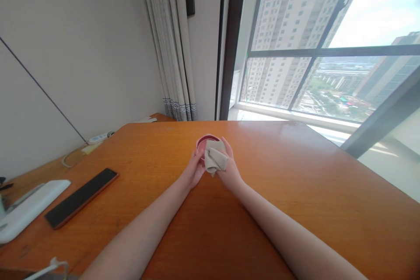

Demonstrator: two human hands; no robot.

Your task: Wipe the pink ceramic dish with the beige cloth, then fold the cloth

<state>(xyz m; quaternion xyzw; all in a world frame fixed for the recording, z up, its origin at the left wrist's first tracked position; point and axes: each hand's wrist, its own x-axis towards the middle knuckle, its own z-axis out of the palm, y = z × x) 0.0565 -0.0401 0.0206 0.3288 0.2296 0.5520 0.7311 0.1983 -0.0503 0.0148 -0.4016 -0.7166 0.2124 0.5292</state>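
A round pink bowl-like container (201,145) is held tilted above the middle of the wooden table, its dark red inside facing me. My left hand (195,169) grips its left side, with the thumb near the rim. A folded beige cloth (216,157) covers the container's right and lower part. My right hand (231,167) is closed around the cloth, pressing it against the container; some of its fingers are hidden behind the cloth and the container.
The wooden table (295,183) stretches out on all sides. At left lie a dark phone-like slab (82,197) and a long white device (31,210). A white cable (52,266) is at the near left edge. Behind are a power strip (100,137), a curtain (173,52) and a large window.
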